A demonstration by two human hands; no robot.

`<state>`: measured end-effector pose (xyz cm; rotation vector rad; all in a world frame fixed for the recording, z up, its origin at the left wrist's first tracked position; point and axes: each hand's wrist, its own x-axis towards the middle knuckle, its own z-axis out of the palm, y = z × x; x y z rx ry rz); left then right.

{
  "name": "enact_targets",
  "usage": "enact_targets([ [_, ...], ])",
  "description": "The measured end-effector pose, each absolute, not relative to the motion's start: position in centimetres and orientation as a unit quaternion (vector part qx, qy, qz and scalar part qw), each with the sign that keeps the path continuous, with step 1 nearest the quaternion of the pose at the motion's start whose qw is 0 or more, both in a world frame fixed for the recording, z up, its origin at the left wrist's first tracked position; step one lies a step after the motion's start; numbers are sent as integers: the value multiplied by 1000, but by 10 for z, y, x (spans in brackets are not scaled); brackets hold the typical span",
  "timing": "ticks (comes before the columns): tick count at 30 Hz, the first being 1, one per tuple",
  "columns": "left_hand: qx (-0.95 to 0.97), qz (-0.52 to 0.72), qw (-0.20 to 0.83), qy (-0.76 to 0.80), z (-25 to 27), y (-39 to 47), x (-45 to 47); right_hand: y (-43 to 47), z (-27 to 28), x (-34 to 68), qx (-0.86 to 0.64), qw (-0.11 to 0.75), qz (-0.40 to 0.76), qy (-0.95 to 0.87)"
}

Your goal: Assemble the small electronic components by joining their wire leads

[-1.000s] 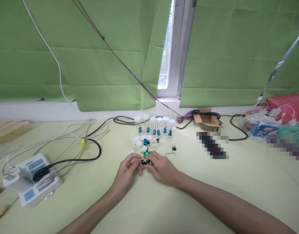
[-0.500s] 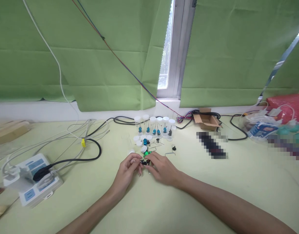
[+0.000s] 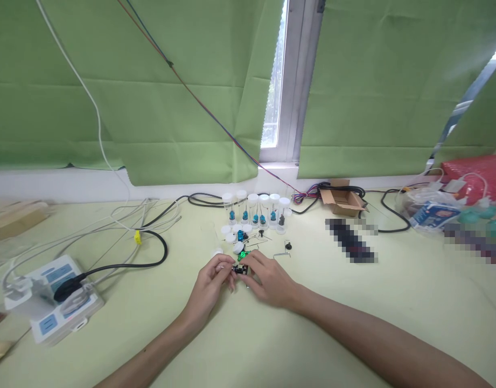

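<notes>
My left hand (image 3: 216, 274) is closed, its thumb and fingers pinching a thin metal rod (image 3: 220, 267). The rod points toward a small black part (image 3: 240, 269), which my right hand (image 3: 267, 277) grips between thumb and fingers. Fingers hide some of this part, so its kind is unclear. Just beyond the fingertips lies a bright green piece (image 3: 243, 255), with a white round cap (image 3: 238, 248) behind it. Farther back are a blue piece (image 3: 242, 235), more white caps (image 3: 230, 237) and some thin L-shaped metal keys (image 3: 282, 254).
Several clear tubes with white lids (image 3: 253, 207) stand in a row, blue pieces inside. A small black knob (image 3: 288, 246) lies to the right. An open cardboard box (image 3: 343, 203) sits at the back. On the left are a white power strip (image 3: 65, 302) and loose cables (image 3: 165, 253).
Both hands stay in nearly the same place. The black part between my right fingers seems slightly turned; otherwise little differs.
</notes>
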<state>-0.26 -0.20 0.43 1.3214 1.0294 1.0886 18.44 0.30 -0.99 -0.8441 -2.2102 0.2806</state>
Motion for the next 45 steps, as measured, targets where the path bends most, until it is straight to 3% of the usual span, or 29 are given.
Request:
enact_targets([
  [45,558,455,542,433,7,-3,-3,4,-11,182,-324,374,92,-864],
])
